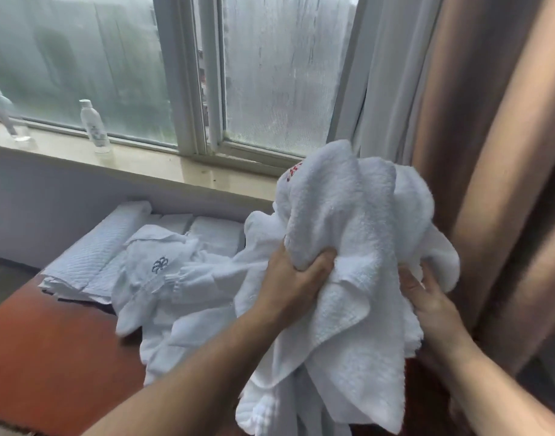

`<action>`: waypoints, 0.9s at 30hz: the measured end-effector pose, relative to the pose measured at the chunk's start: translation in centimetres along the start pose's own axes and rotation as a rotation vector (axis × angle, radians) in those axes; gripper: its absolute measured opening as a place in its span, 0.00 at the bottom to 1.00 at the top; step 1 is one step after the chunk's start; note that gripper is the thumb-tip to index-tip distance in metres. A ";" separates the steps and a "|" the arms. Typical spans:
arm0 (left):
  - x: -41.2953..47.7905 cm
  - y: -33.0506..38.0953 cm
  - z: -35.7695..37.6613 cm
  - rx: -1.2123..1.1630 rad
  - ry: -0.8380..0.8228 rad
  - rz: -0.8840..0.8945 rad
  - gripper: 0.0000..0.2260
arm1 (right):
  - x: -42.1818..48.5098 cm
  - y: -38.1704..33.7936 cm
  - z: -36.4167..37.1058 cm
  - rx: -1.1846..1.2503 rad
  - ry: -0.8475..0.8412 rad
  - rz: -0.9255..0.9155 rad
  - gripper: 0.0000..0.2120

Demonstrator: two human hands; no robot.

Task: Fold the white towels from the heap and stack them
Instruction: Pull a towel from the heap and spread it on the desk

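A crumpled white terry towel [354,215] with a small red embroidered mark near its top is lifted in front of the window. My left hand [296,278] grips a bunched fold at its middle. My right hand [427,294] holds its right side from below, fingers partly hidden by the cloth. Under and left of it lies a heap of white linen [175,294] with a dark blue emblem on one piece. Folded white pieces [90,256] lie behind the heap on the reddish-brown table [49,357].
A windowsill [137,162] runs behind the table with two clear bottles, one bottle [93,127] near the middle and another bottle [5,114] at the far left. A brown curtain [496,152] and a white sheer hang close on the right.
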State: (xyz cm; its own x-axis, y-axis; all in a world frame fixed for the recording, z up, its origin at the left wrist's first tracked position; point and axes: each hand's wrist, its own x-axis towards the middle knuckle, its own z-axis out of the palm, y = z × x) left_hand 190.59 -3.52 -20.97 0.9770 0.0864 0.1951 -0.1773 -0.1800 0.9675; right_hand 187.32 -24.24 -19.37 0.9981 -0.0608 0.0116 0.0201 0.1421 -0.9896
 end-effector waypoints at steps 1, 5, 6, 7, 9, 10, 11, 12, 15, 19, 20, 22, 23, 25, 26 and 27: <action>0.9 -0.7 0.5 -0.004 -0.033 -0.005 0.15 | 0.4 0.3 -0.2 0.004 0.020 0.006 0.15; 5.5 -5.0 1.6 0.059 -0.197 -0.079 0.24 | 4.4 3.3 -0.9 -0.103 0.098 0.108 0.17; 6.6 -6.5 1.6 0.123 -0.261 -0.113 0.27 | 5.7 4.7 -1.1 -0.169 0.111 0.168 0.20; 7.5 -8.1 1.6 0.226 -0.329 -0.142 0.31 | 6.9 6.1 -1.2 -0.256 0.134 0.243 0.24; 8.8 -11.8 1.4 0.516 -0.457 -0.214 0.37 | 8.9 9.2 -1.7 -0.451 0.196 0.427 0.30; 9.1 -13.6 1.1 0.630 -0.490 -0.248 0.39 | 9.5 10.6 -1.7 -0.502 0.206 0.504 0.32; 9.3 -15.3 0.8 0.695 -0.509 -0.271 0.41 | 9.8 11.7 -1.6 -0.515 0.196 0.568 0.35; 9.3 -16.7 0.4 0.722 -0.532 -0.292 0.44 | 10.0 12.8 -1.6 -0.507 0.190 0.617 0.38; 9.7 -19.8 -0.2 0.704 -0.667 -0.340 0.56 | 10.4 15.3 -1.4 -0.516 0.217 0.688 0.51; 10.8 -22.1 1.5 0.720 -0.653 -0.252 0.56 | 12.3 18.5 0.2 -0.652 0.318 0.635 0.49; 11.0 -22.6 2.1 0.729 -0.604 -0.241 0.54 | 13.0 19.4 0.6 -0.680 0.356 0.620 0.46; 11.7 -23.7 3.1 0.763 -0.529 -0.219 0.50 | 14.2 21.1 0.6 -0.730 0.394 0.591 0.41; 12.1 -24.3 3.5 0.790 -0.517 -0.201 0.49 | 14.9 21.8 0.4 -0.740 0.397 0.590 0.38; 13.1 -25.4 4.2 0.835 -0.515 -0.168 0.48 | 16.0 23.1 -0.3 -0.806 0.374 0.565 0.25; 13.7 -25.9 4.5 0.847 -0.517 -0.161 0.48 | 16.4 23.3 -0.4 -0.853 0.362 0.543 0.18; 14.1 -26.2 4.7 0.857 -0.520 -0.159 0.48 | 16.7 23.3 -0.6 -0.897 0.353 0.527 0.17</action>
State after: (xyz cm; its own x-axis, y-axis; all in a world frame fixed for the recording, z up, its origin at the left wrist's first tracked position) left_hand 209.56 -2.16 -44.28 0.9485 -0.2300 -0.2178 -0.0957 -0.8636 0.4951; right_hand 204.44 -22.52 -42.31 0.7931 -0.5031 -0.3434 -0.5966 -0.5279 -0.6045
